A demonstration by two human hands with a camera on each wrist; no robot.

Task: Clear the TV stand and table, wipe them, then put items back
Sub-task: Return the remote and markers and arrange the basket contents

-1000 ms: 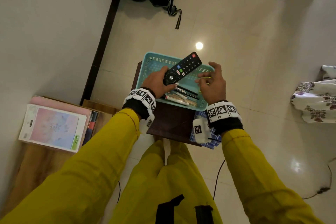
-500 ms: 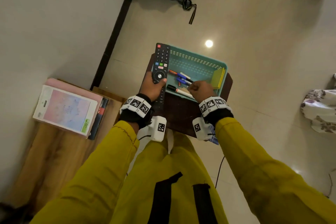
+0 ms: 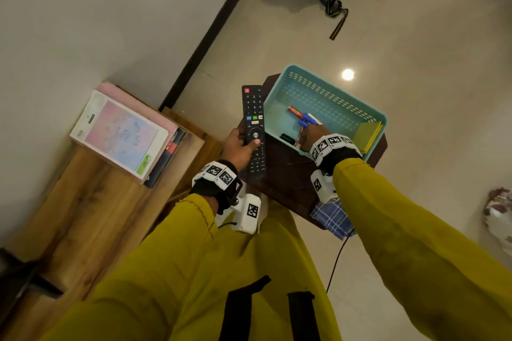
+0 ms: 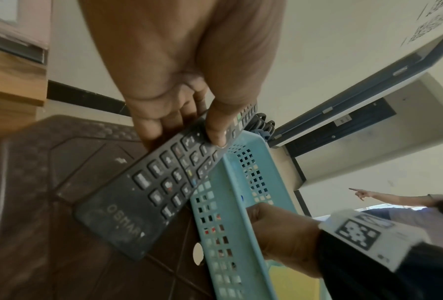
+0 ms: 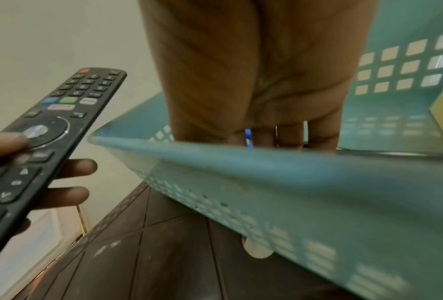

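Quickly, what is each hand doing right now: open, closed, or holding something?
Left hand: holds the remote.
Right hand: inside the basket among pens; grip cannot be told.

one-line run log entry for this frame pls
left hand: grips black TV remote | right hand: reaching among pens in teal plastic basket, grasp hidden | basket: on dark brown table

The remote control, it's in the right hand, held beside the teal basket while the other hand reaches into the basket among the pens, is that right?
Not quite: the remote control is in the left hand, as the head view shows. The rest holds: it is held beside the teal basket, and the other hand, the right hand, reaches into the basket among the pens.
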